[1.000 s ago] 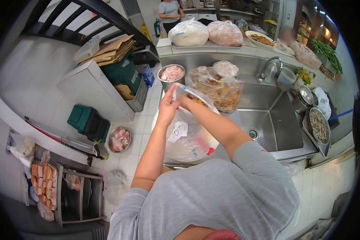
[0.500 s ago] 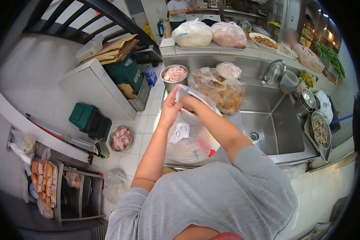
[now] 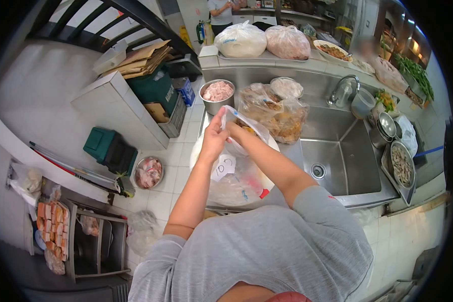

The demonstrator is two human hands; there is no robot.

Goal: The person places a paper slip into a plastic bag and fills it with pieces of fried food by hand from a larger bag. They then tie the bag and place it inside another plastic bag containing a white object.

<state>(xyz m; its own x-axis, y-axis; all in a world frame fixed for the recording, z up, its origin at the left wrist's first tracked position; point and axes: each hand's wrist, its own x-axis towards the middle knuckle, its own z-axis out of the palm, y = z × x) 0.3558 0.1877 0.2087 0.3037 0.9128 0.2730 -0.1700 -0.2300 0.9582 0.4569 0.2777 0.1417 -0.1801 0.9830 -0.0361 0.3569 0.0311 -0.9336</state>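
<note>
My left hand (image 3: 215,137) is closed on the rim of a clear plastic bag (image 3: 257,128), holding its mouth up. Reaching into that bag is my right hand (image 3: 234,132); its fingers are hidden inside. Some yellowish-brown food shows through the bag's opening. Below my wrists lies a white paper tag (image 3: 223,167) with a handwritten number, on top of clear plastic bags (image 3: 231,189). Just beyond my hands sit plastic bags of brownish-orange food pieces (image 3: 287,126). A metal pot (image 3: 215,106) of pink raw meat stands behind my left hand.
To the right is a steel sink (image 3: 337,151) with a faucet (image 3: 348,80). A tray (image 3: 401,163) of greyish food stands beyond it. Two large filled bags (image 3: 241,41) rest on the back ledge. A bowl of meat (image 3: 149,172) sits on the floor at left.
My right hand has shifted slightly left inside the bag, and more of the yellowish-brown contents shows. My left hand keeps its hold on the rim. The whole view has shifted a little.
</note>
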